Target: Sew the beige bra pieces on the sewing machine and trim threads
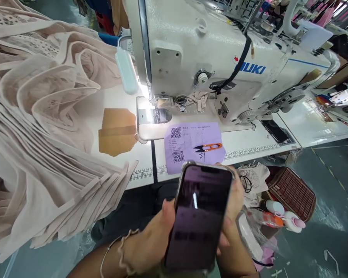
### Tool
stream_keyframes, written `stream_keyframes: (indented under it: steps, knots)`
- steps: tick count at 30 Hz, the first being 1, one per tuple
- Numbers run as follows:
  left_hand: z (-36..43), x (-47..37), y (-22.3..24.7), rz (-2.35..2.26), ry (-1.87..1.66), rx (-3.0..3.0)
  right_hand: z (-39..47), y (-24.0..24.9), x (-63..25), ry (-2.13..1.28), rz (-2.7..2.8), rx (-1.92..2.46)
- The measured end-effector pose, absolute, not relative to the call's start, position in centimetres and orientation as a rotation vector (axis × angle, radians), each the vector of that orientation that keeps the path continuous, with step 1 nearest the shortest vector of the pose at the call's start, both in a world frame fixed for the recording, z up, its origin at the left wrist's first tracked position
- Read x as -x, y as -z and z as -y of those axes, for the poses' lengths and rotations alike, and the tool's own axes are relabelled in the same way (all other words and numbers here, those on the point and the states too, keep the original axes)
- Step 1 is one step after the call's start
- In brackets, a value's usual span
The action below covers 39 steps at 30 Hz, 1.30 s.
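A smartphone [198, 220] in a clear case is held upright in front of me, its screen dark and purplish with blurred content. My left hand [152, 235] is closed on the phone's left edge, thumb along the side. On the opposite edge my right hand [232, 204] grips it, most of its fingers hidden behind. Just beyond the phone lies a purple printed sheet [191, 135] with QR codes. Orange-handled thread snips [213, 147] rest on that sheet.
A white sewing machine [176, 34] stands behind the sheet. Stacked beige fabric pieces [75, 197] drape over the left side. Brown cardboard [117, 133] lies by the needle area. A dark phone-like device [275, 131] sits farther right. Below right are a wicker basket [294, 191] and bottles [292, 221].
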State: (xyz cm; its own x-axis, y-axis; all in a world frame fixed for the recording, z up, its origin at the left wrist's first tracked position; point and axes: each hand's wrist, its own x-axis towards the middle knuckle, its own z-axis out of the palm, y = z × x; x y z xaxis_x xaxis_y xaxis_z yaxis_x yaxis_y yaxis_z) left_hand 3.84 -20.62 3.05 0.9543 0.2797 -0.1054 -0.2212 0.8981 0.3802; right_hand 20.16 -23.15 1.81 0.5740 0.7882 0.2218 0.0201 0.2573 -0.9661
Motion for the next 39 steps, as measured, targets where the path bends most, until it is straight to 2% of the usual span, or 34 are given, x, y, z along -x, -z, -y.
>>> stream_keyframes:
  steps: [6, 15, 39]
  knots:
    - [19.2, -6.4, -0.3, -0.189, -0.334, -0.339, 22.1, -2.6, -23.8, -0.808, 0.942, 1.254]
    - [20.2, -6.7, 0.4, -0.138, -0.363, -0.284, 21.9, -1.8, -23.3, -0.797, 0.944, 1.451]
    - [19.7, -5.7, 2.1, -0.194, -0.413, -0.278, 20.5, -0.2, -22.1, -0.889, 0.925, 1.463]
